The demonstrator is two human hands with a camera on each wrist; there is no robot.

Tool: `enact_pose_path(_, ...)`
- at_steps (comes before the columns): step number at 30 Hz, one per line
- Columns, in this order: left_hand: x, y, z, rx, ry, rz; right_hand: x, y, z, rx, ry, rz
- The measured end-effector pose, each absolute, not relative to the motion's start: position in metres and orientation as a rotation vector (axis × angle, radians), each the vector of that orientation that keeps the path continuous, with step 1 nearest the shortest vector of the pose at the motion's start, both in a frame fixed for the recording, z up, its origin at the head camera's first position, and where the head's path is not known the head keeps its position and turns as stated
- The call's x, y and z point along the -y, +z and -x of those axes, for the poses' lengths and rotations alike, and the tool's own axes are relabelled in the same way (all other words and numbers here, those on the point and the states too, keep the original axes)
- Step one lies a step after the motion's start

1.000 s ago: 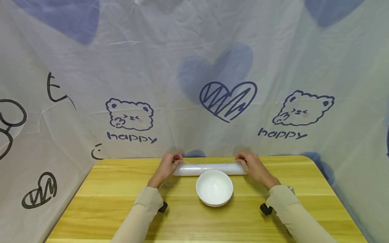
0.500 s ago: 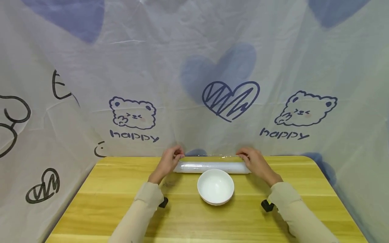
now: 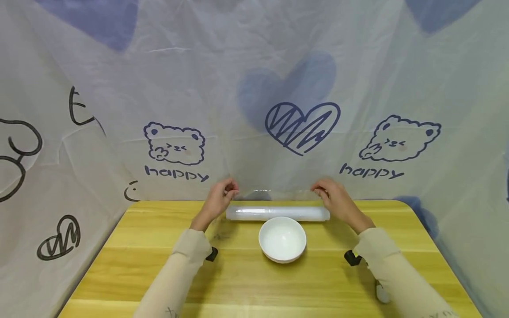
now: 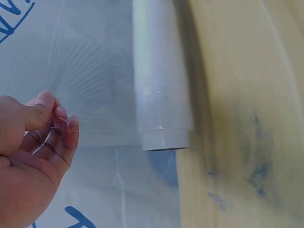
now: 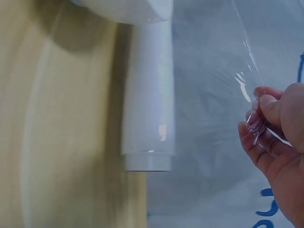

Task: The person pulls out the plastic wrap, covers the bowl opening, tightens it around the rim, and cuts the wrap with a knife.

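A roll of cling film [image 3: 278, 213] lies crosswise near the table's far edge, its core end showing in both wrist views. My left hand [image 3: 219, 197] pinches one corner of the clear film [image 4: 78, 78] between thumb and fingers, and creases fan out from that grip. At the other corner my right hand [image 3: 335, 199] pinches the film [image 5: 237, 90], which is bunched at the fingertips. Between the hands the film stretches above and beyond the roll, its edge faintly glinting. A white bowl [image 3: 282, 240] stands just in front of the roll.
The wooden table [image 3: 254, 282] ends just behind the roll. A printed cloth [image 3: 238, 110] hangs behind and at the sides. Black wrist mounts [image 3: 352, 257] sit under the sleeves, and a small pale object [image 3: 382, 293] shows beside the right forearm.
Both hands have risen and moved away from me, beyond the roll, drawing out more film between them. Roll and bowl stay in about the same place; the view shifts slightly.
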State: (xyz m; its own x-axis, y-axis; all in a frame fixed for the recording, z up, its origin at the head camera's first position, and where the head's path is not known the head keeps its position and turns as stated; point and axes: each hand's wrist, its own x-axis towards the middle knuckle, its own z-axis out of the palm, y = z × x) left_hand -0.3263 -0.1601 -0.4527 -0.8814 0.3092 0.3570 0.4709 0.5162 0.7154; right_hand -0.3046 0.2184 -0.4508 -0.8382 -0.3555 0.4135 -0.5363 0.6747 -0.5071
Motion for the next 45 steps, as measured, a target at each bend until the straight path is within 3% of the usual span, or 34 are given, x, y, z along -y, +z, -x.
enact_pose_path(23,0.158,-0.392,0.326,2.5,-1.29,0.66,-0.219,-0.392,0.309,2.451,0.87,-0.743)
enact_pose_path(45,0.156,-0.364,0.324,2.467,-1.266,0.633,-0.219,-0.373,0.31,2.364,0.876,-0.769)
